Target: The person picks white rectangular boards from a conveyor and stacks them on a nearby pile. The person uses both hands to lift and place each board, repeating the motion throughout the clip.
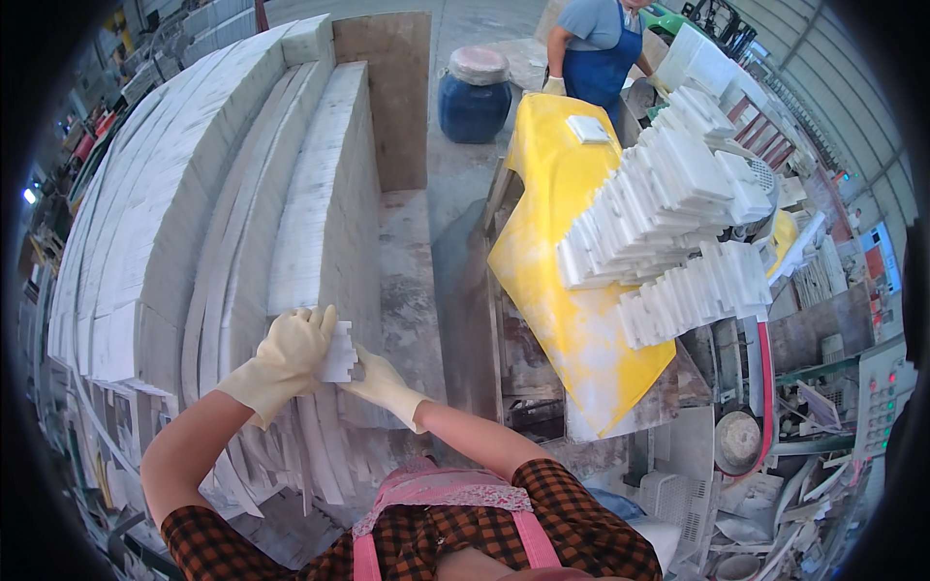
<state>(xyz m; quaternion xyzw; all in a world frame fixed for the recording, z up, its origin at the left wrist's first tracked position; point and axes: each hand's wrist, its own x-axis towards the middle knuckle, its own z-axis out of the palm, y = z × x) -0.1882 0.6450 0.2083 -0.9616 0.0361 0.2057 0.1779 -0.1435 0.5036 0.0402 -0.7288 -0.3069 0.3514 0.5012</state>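
Note:
A small stack of white stone tiles (337, 354) with stepped edges is held between my two gloved hands. My left hand (291, 351), in a cream rubber glove, is closed over the stack's left side and top. From the right, my right hand (384, 383), gloved alike, grips its lower right edge, with its fingertips partly hidden. The stack sits against the near end of a long row of upright white tiles (325, 184). More rows of tiles (174, 194) run alongside to the left, with thin strips (237, 184) between them.
On the right, a yellow sheet (542, 223) covers a bench with piles of white tiles (649, 194). A brown board (392, 107) stands behind the rows. Beyond are a blue drum (475, 102) and a co-worker in a blue apron (605, 63). A control panel (883, 397) stands far right.

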